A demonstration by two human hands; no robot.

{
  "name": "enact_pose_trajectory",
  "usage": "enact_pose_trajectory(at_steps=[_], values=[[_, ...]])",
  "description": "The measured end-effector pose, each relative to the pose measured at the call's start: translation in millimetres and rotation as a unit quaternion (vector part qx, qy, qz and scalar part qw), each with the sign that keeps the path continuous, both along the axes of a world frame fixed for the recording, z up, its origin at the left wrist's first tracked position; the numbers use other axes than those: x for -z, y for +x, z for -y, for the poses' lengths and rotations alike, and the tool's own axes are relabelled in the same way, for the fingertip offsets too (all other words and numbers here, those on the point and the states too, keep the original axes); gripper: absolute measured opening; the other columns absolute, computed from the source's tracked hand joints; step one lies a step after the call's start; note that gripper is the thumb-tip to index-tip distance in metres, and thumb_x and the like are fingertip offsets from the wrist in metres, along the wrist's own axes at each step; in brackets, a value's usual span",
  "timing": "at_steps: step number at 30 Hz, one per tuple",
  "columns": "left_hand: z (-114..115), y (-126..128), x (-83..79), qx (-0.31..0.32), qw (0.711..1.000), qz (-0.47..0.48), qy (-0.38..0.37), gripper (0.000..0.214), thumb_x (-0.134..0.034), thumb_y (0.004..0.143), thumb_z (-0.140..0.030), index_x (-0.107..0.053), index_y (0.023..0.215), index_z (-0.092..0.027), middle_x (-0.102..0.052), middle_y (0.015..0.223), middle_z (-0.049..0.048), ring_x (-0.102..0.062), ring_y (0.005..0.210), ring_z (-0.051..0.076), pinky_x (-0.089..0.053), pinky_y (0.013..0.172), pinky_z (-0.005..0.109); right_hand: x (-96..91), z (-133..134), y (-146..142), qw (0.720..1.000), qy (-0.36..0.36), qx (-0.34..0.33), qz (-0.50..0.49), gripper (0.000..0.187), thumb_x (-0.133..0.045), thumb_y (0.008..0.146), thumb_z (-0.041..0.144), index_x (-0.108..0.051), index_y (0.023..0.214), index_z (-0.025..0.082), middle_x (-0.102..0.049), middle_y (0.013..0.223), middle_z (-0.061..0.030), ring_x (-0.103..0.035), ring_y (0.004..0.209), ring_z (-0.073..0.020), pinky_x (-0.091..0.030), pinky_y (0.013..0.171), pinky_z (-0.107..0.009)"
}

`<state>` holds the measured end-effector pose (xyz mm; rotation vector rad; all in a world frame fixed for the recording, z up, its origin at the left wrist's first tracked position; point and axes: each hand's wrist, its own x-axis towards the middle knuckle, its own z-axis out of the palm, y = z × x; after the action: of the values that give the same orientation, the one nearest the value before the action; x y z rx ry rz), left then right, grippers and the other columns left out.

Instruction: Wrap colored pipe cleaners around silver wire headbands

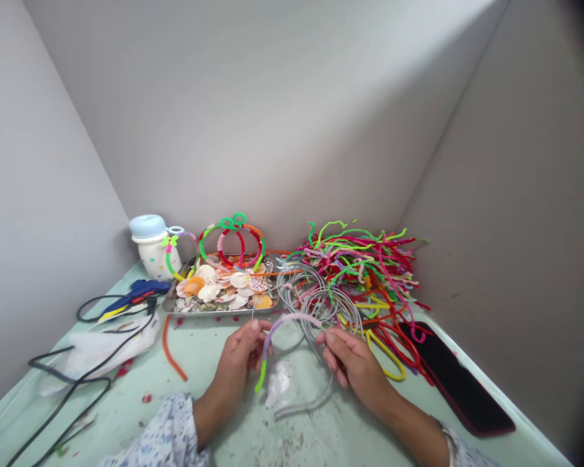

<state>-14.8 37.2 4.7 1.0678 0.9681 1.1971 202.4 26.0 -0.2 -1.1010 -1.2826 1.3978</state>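
Between my hands curves a wire wrapped in pipe cleaner (pixel 292 318), bright green at its lower left end, then purple, then pale pink. My left hand (pixel 236 360) is closed at the purple stretch, its thumb and forefinger pinching; some of its fingers are hidden behind the piece. At the pink end, the fingertips of my right hand (pixel 353 360) pinch the wire. Bare grey wire (pixel 306 407) bends below my right hand and back toward the left. Under the arc lies a small clear plastic piece (pixel 278 383) on the green tablecloth (pixel 214 434).
Behind my hands are a metal tray (pixel 214 312) of seashells with wrapped hoops (pixel 231 250), coiled wire (pixel 333 308) and a heap of pipe cleaners (pixel 360 259). A white jar (pixel 156 256), blue glue gun (pixel 136 293) and black cable (pixel 78 383) are left; a phone (pixel 460 383) is right.
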Motion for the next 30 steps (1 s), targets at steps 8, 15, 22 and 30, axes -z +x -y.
enact_pose_trajectory(at_steps=[8,15,22,30], values=[[3,5,1.5,0.057,0.993,-0.103,-0.012,0.032,-0.055,0.086,-0.046,-0.058,0.080,-0.015,-0.049,0.052,-0.0042,-0.034,0.041,0.006,-0.023,0.040,0.018,3.0,3,-4,0.995,0.039,0.034,0.084,0.037,-0.053,0.088,0.043,-0.056,0.114,0.018,-0.053,0.057,0.0060,-0.039,0.043,-0.0080,-0.030,0.042,-0.019],[8,4,0.5,0.086,0.989,-0.117,-0.004,0.029,-0.053,0.088,-0.042,-0.054,0.076,-0.016,-0.048,0.055,-0.0040,-0.035,0.045,0.007,-0.024,0.044,0.019,1.5,7,-6,0.981,0.092,0.047,0.162,0.033,-0.052,0.089,0.040,-0.065,0.109,0.018,-0.053,0.055,0.0038,-0.047,0.051,-0.0123,-0.036,0.051,-0.023],[9,7,-0.7,0.099,0.979,-0.171,0.043,0.031,-0.051,0.089,-0.041,-0.052,0.071,-0.016,-0.039,0.054,-0.0055,-0.033,0.051,0.009,-0.024,0.049,0.021,0.5,13,-8,0.982,0.074,0.004,0.174,0.032,-0.049,0.090,0.041,-0.064,0.108,0.020,-0.045,0.051,0.0058,-0.041,0.047,-0.0115,-0.032,0.047,-0.021],[10,6,2.3,0.110,0.986,-0.122,0.012,0.037,-0.045,0.091,-0.047,-0.053,0.072,-0.016,-0.042,0.054,-0.0045,-0.033,0.048,0.009,-0.024,0.046,0.021,0.5,12,-9,0.986,0.045,0.035,0.157,0.032,-0.050,0.088,0.044,-0.064,0.104,0.019,-0.040,0.051,0.0063,-0.036,0.046,-0.0113,-0.028,0.044,-0.021]])
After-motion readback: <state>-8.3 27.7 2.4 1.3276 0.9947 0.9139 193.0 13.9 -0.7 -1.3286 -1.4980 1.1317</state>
